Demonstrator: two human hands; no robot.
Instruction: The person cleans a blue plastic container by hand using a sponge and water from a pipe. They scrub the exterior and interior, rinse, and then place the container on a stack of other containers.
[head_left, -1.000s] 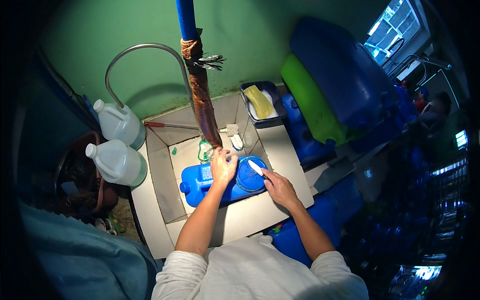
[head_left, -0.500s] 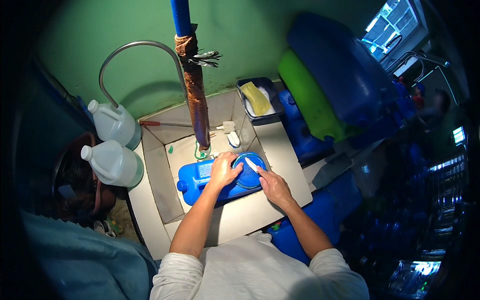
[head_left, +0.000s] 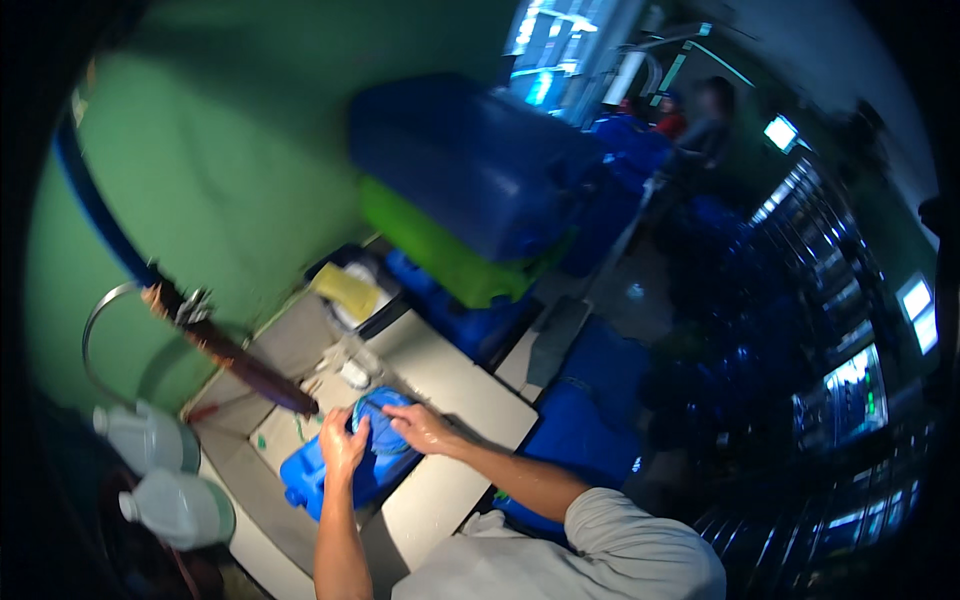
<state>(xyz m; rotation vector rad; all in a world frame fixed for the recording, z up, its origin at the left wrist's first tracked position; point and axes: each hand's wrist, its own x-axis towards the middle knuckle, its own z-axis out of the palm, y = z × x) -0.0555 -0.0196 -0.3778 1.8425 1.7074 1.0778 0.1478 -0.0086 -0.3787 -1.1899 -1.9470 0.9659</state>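
In the tiled sink (head_left: 283, 500) a blue plastic jug (head_left: 310, 470) lies with a wide round blue lid (head_left: 385, 425) at its right end. My left hand (head_left: 342, 445) grips the jug beside the lid, thumb toward the lid's edge. My right hand (head_left: 422, 430) is closed in a pinch over the lid's right side; motion blur hides what is in the fingers. A small white brush (head_left: 355, 374) lies behind the jug in the sink. Just beyond my left hand hangs the lower end of a brown wrapped pipe (head_left: 255, 370).
Two translucent white jugs (head_left: 160, 440) stand left of the sink. A dark tub with a yellow sponge (head_left: 346, 292) sits at its far corner. Large blue (head_left: 470, 160) and green containers (head_left: 440, 245) are stacked by the green wall. People (head_left: 705, 125) are far off at right.
My view has swung right, so the sink and hands sit lower left. Both hands stay at the lid. The white thin piece seen in my right fingers no longer shows.
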